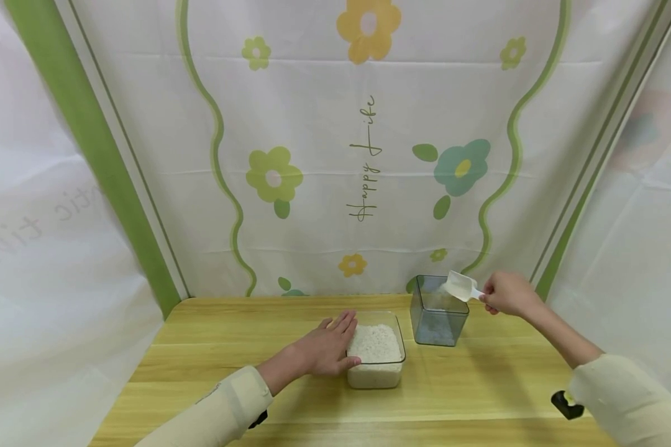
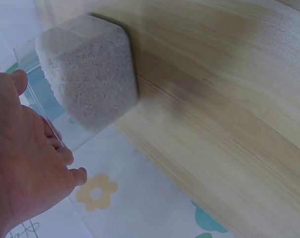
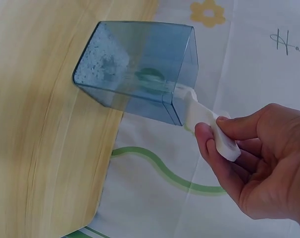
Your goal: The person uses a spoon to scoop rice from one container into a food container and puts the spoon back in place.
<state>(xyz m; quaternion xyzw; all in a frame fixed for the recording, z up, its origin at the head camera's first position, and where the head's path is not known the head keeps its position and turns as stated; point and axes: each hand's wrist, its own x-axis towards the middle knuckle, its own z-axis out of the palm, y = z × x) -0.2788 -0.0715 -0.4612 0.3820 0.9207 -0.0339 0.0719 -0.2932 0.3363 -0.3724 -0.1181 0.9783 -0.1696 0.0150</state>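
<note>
- Head view: as landmark on the wooden table (image 1: 229, 347), a clear container (image 1: 383, 362) of pale grain (image 1: 374, 343), probably rice.
- Laid along the left rim of the clear container, with fingers apart and extended and thumb at the near-left corner, the left hand (image 1: 327, 351), clamped on nothing; likely placed so to steady it.
- Just right of the clear container, a little farther back and not touching it, a tinted box (image 1: 438, 326); presumably set close to shorten the reach.
- Higher and farther right of the clear container, over the tinted box, a white scoop (image 1: 461, 287) with handle pinched in the right hand (image 1: 509, 293); probably tilted to let grain slide out.
- Left wrist view: pale grain heaped in the clear container below a bare band of wall; fingers against the rim, seemingly for bracing rather than lifting.
- Right wrist view, without the clear container: handle clamped between thumb and curled fingers, whitish bits at the tinted box's bottom; apparently held at the rim to limit spilling.
</note>
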